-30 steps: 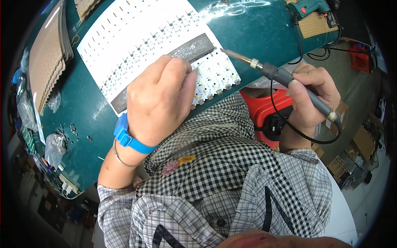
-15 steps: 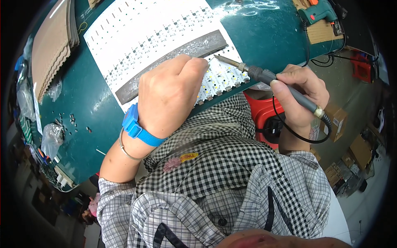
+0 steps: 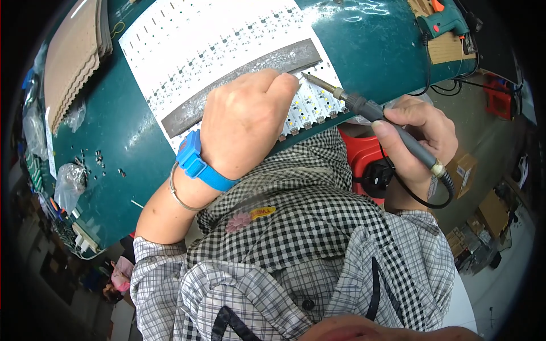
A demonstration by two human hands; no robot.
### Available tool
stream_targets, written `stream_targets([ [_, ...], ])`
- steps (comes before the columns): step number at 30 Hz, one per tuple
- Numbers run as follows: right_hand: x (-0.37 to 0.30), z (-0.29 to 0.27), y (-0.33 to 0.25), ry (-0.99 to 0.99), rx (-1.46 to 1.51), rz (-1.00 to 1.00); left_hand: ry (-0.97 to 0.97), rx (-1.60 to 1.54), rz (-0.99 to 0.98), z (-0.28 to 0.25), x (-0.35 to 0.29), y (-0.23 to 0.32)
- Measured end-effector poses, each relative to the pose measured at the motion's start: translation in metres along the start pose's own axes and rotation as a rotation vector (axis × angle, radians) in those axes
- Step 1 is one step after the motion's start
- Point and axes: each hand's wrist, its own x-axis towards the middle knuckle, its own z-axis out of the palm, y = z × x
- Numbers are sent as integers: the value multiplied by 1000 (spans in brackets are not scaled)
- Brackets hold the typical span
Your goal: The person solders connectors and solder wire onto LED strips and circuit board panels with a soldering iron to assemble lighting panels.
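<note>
My right hand (image 3: pixel 424 136) grips a grey soldering iron (image 3: pixel 372 112) like a pen. Its metal tip points left, down at the white circuit board (image 3: pixel 187 42) close to the right end of a long grey metal bar (image 3: pixel 244 69). That bar lies across the board. My left hand (image 3: pixel 244 122), a blue strap on its wrist, is closed over the board's near part. A thin strand of solder wire (image 3: pixel 300 81) seems to show between its fingertips and the iron's tip. Small yellow parts (image 3: pixel 310 108) sit in rows on the board below the tip.
Brown cardboard sheets (image 3: pixel 77 57) stand at the far left of the green table (image 3: pixel 114 199). A plastic bag (image 3: pixel 69 184) and scattered small parts lie nearby. At the far right is a green power tool (image 3: pixel 446 23) on cardboard. The iron's black cable (image 3: pixel 418 202) loops below my right hand.
The whole scene has shifted slightly right in view. My left hand has moved a little right, nearer the iron's tip. The iron stays at about the same place on the board.
</note>
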Motion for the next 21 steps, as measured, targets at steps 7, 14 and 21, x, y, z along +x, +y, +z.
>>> stream_targets([
  [7, -13, -12, 2, 231, 362, 164, 118, -133, -97, -24, -7, 6],
  [14, -11, 3, -2, 89, 244, 166, 45, -110, -187, -25, -22, 3],
  [21, -10, 13, 3, 85, 147, 100, 147, -84, -112, -9, -15, 1],
])
